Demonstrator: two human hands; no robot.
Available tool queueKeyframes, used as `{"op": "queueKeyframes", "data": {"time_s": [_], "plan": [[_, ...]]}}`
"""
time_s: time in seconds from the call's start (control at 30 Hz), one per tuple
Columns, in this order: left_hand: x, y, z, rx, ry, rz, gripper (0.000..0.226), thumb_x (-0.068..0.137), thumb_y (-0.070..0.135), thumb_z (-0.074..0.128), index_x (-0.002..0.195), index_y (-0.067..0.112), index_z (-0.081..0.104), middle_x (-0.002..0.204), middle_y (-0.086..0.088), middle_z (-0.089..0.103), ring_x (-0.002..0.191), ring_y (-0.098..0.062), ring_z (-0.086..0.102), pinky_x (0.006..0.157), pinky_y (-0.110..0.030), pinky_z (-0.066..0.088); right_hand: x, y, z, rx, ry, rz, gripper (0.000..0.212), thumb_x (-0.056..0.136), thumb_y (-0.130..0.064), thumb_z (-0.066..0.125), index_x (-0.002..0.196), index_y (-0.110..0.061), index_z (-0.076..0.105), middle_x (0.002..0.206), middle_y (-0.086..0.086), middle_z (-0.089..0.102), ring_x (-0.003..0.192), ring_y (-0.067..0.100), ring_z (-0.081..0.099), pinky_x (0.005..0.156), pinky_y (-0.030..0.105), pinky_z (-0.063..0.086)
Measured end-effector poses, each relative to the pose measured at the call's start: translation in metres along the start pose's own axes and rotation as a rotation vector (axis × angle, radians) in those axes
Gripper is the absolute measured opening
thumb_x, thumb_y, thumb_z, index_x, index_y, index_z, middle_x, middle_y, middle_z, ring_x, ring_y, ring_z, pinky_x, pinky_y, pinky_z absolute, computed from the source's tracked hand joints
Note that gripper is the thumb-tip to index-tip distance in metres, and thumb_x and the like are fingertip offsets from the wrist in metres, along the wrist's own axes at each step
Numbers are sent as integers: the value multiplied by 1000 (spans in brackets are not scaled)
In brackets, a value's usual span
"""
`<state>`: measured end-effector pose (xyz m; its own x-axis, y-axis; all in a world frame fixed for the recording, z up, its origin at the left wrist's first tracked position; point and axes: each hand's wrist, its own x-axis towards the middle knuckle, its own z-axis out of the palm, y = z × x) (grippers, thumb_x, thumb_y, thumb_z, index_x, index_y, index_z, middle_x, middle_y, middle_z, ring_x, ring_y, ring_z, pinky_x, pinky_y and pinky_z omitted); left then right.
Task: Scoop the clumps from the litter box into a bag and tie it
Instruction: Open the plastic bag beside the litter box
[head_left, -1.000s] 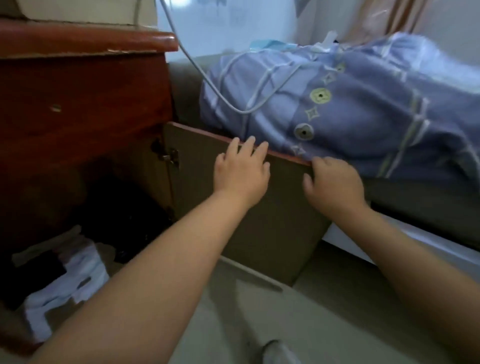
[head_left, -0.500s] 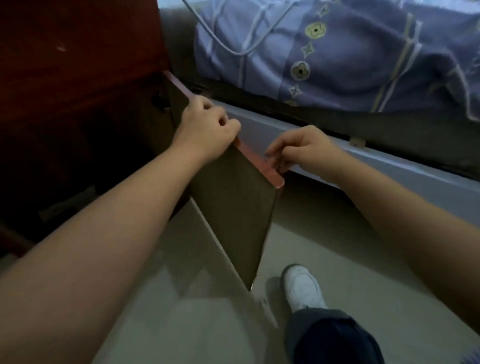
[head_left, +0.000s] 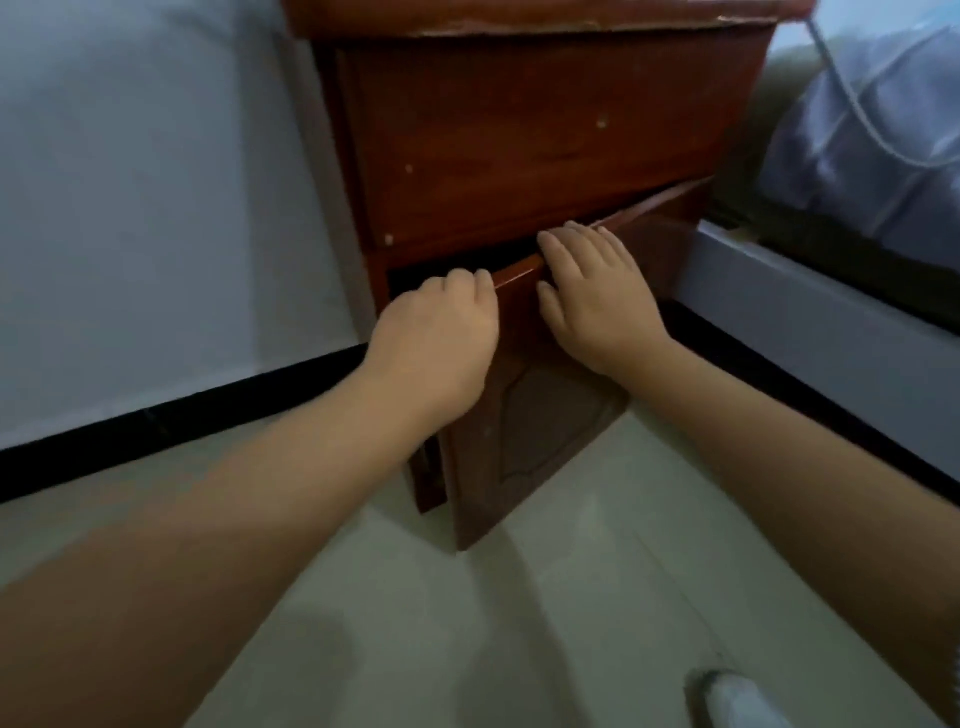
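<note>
Since no litter box, scoop or bag shows anywhere, I judge the task has hardly begun: nothing is scooped, nothing bagged, nothing tied. Nearest, at the lower right, a white shoe (head_left: 727, 701) stands on the pale floor (head_left: 467, 623). Farther, both hands are on the cabinet (head_left: 519, 130) door (head_left: 524, 415), which hangs ajar. The left hand (head_left: 441, 338) curls its fingers over the door's top edge. The right hand (head_left: 597, 296) lies just beside it with fingers straight, pressing the door's top. Far right is a bed (head_left: 805, 301) with a blue blanket (head_left: 857, 156).
</note>
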<state>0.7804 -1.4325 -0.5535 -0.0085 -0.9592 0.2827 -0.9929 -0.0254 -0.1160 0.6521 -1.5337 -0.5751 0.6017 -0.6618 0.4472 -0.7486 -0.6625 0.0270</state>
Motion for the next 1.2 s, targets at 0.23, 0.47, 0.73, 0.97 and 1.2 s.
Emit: {"op": "queueKeyframes", "data": {"time_s": [0.23,0.47,0.73,0.97,1.2], "plan": [[-59,-68,48,188,34,-157,55,90,14,33,140,-8,31,145,-25,34,137,-33,33,109,-36,33,-7,-85,49,67,82,-105,48,85,-25,39,122,-1,56,130,24,54,123,40,49,104,50,30],[-206,-172,83,40,-135,-534,35,85,13,45,114,-3,57,109,-19,57,107,-35,56,85,-37,47,-35,-244,89,225,-133,-390,45,77,-15,37,108,2,65,117,25,63,112,43,58,92,56,43],[-467,-237,103,125,-267,-1201,54,94,28,34,137,-5,41,146,-26,33,139,-39,25,111,-54,21,-104,-470,116,336,-434,-809,46,81,-23,36,110,-3,65,117,21,64,113,38,59,93,53,45],[-591,-244,134,-236,-430,-1686,68,99,36,29,148,-2,3,156,-20,-8,144,-32,-12,118,-40,-3,-162,-601,147,156,-767,-1083,75,92,-57,4,145,-8,23,155,14,18,144,26,14,118,41,11],[-600,-247,137,-428,-308,-1705,68,98,30,31,148,-4,-1,155,-18,-13,143,-29,-17,117,-36,-7,-158,-617,146,-135,-850,-1278,68,94,-47,18,143,0,24,151,13,28,141,20,22,115,25,-3]]}}
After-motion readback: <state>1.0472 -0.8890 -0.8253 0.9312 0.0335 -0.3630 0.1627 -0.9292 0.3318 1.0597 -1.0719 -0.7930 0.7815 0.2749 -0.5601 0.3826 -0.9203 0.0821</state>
